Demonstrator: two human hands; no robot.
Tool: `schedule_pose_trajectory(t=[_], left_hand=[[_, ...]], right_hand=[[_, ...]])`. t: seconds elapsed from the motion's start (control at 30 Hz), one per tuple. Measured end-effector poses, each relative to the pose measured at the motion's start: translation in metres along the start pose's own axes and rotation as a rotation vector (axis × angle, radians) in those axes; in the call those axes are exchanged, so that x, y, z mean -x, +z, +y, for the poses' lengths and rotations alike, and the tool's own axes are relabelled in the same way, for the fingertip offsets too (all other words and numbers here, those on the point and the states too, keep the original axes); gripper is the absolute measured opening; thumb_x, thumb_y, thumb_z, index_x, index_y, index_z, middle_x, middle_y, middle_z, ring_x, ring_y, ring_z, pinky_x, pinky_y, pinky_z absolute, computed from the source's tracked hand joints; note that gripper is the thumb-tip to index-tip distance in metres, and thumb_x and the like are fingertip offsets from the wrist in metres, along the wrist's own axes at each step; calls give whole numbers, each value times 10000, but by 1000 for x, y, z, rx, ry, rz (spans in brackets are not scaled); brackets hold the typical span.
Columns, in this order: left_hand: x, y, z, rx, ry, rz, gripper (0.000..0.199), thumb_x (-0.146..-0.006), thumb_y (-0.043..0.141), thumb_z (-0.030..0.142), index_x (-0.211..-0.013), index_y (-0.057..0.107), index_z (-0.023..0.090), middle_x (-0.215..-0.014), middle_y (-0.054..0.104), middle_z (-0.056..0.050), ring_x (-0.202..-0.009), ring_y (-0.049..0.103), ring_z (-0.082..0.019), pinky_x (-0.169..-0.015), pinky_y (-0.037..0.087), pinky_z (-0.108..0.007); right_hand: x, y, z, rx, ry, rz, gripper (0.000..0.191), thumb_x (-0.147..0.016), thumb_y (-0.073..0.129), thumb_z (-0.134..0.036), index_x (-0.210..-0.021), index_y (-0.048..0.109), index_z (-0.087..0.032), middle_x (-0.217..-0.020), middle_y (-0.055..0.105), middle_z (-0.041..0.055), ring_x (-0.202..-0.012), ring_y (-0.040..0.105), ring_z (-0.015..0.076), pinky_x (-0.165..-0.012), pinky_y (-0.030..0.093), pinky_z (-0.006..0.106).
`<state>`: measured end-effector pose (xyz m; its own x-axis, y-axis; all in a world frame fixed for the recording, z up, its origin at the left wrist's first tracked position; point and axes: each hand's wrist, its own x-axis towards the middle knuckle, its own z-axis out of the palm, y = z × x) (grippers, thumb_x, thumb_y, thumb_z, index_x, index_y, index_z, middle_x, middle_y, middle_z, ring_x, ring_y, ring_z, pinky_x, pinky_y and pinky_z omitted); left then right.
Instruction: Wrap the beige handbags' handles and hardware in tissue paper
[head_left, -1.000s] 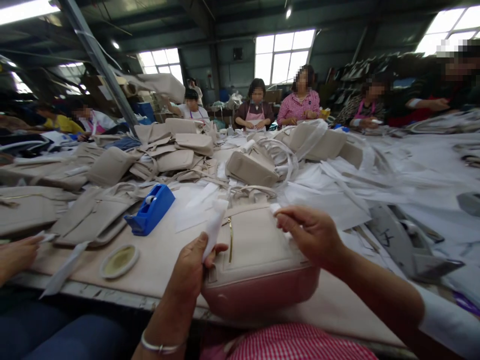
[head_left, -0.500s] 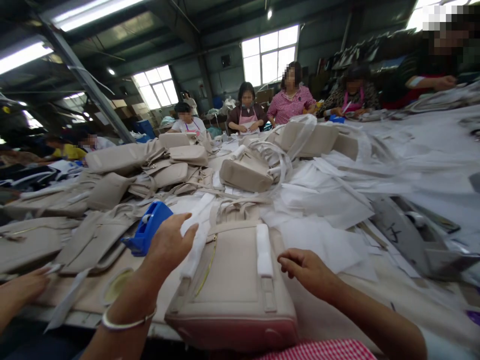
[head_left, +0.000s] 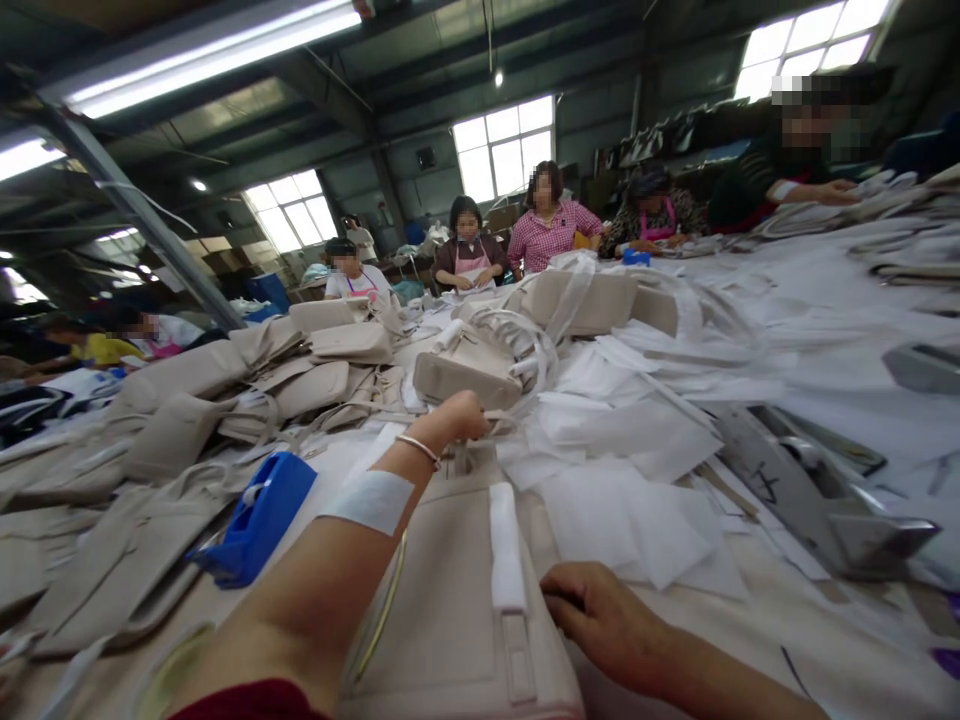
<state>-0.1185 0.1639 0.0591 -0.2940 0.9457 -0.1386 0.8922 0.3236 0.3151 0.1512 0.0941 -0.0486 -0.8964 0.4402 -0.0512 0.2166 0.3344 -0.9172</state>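
A beige backpack-style bag point(head_left: 442, 570) lies in front of me with a gold zipper on its left and a white-wrapped strap point(head_left: 508, 545) on its right. Reaching across it, my left hand point(head_left: 461, 415) is closed at the bag's top end, around the beige straps there; its fingertips are partly hidden. A bangle and a pale patch show on that arm. Beside the bag's right edge, my right hand point(head_left: 600, 615) has curled fingers, their tips turned under and out of sight. A blue tape dispenser point(head_left: 262, 515) stands left of my left forearm.
More beige bags point(head_left: 180, 440) are heaped on the left and behind. White sheets point(head_left: 630, 510) lie at the right, beside a grey metal tape dispenser point(head_left: 825, 490). A roll of tape point(head_left: 176, 665) is at lower left. Several co-workers sit or stand around the table.
My left hand has moved forward over the bag to its top straps and closed. My right hand has come in against the bag's right edge. The view has shifted slightly.
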Motion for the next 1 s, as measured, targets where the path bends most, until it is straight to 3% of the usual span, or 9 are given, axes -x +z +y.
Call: schedule_pose_trajectory(t=[0.1,0.2,0.4,0.6,0.67,0.73,0.87,0.93,1.0], left_hand=[[15,-32,-14,286,79,-26,243,-731,646,354,-682,674,118,-619,671,-91,-583,638,-206,-583,497,-315],[39,-62,-20,520,172,3,365,-756,607,474,-851,645,124,-742,694,-107,-678,669,-204,-664,533,-323],[76,-109,1,1036,390,55,303,-686,780,328,-855,655,109,-714,647,-46,-637,626,-139,-648,516,-264],[107,-167,38,927,521,186,647,-634,818,222,-1227,589,103,-701,615,18,-542,590,-95,-600,531,-263],[116,-183,45,785,538,279,762,-611,819,153,-1312,527,98,-676,607,32,-569,616,-114,-615,532,-265],[121,-195,49,634,533,420,751,-611,801,96,-1309,525,75,-712,629,16,-660,653,-141,-672,534,-265],[125,-218,52,465,430,819,551,-704,723,87,-1226,557,25,-846,664,-27,-905,652,-182,-842,502,-283],[127,-235,52,473,329,998,433,-751,698,133,-1151,578,17,-902,668,-54,-924,634,-181,-854,487,-311],[134,-256,50,496,269,1095,332,-835,618,217,-1096,570,17,-939,663,-76,-864,622,-155,-803,489,-335]], right_hand=[[-5,0,7,-45,31,15,218,-834,499,-206,-726,686,-170,-687,662,14,-660,590,158,-590,403,244],[-22,-6,4,-189,46,53,239,-853,505,-255,-703,668,-165,-659,647,18,-613,578,153,-583,419,257],[-66,-43,-40,-507,20,174,303,-820,604,-430,-758,656,-138,-664,636,20,-537,527,108,-504,363,234],[-76,-40,-78,-575,-71,158,351,-771,670,-478,-791,673,-127,-649,646,21,-525,530,100,-485,344,227],[-75,-34,-84,-563,-66,152,346,-755,682,-472,-785,677,-128,-642,647,20,-516,524,98,-476,334,224],[-73,-29,-89,-545,-59,155,332,-740,692,-459,-776,681,-129,-640,648,21,-516,522,97,-479,343,225],[-69,-25,-96,-523,-48,163,319,-711,709,-443,-770,687,-130,-632,643,23,-523,525,103,-486,364,231],[-66,-24,-97,-514,-46,157,312,-713,705,-435,-775,688,-130,-636,642,21,-520,521,100,-484,361,229],[-62,-24,-98,-498,-52,154,305,-717,701,-430,-777,686,-131,-643,644,21,-519,519,98,-483,357,229]])
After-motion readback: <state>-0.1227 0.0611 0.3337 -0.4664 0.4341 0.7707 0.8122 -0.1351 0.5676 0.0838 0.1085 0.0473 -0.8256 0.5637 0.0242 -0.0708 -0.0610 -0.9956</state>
